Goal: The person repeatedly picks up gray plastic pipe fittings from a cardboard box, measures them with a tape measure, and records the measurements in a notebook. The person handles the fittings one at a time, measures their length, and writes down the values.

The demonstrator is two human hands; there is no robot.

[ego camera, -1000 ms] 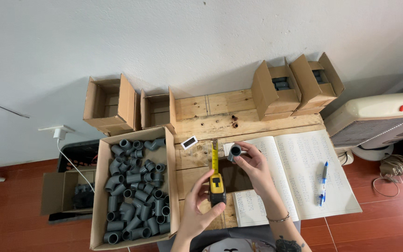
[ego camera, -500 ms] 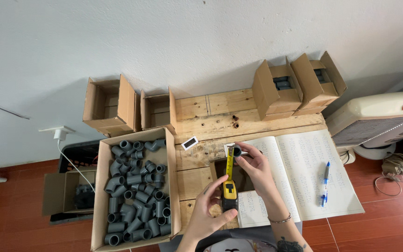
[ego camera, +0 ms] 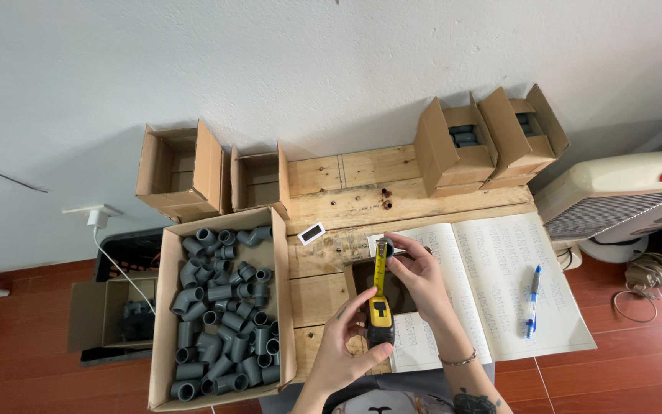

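— Where the wooden worktop [ego camera: 346,172] meets the open notebook, what held, and by which hand?

— Left hand [ego camera: 344,349]: fingers clenched around the yellow-and-black tape measure case [ego camera: 380,318], near the front edge of the worktop. Yellow blade [ego camera: 380,267] drawn out of the case, running straight toward the back edge. Right hand [ego camera: 417,276]: fingertips pinched on the far end of the blade, at the left margin of the notebook [ego camera: 492,284]. Whether a small part sits under those fingertips: cannot tell, hidden by the fingers.

— Position of the tape measure relative to the rest?

— Between the large carton and the notebook, over a dark gap [ego camera: 362,280] in the planks. Case just beside the lower left corner of the notebook; blade tip touching the page edge.

— Surroundings on the left?

— Large open cardboard carton [ego camera: 164,307] at the left edge of the worktop, filled with grey pipe elbows [ego camera: 220,314]. Small white rectangular device [ego camera: 312,232] just beside its upper right corner. Two smaller open boxes [ego camera: 185,165] at the back left corner, apparently empty.

— And on the right?

— Two further open boxes [ego camera: 492,142] at the back right corner, dark fittings inside. Blue pen [ego camera: 532,300] lying on the right page of the notebook, well apart from both hands. Cream-coloured fan heater [ego camera: 622,195] beyond the right edge, on the red floor.
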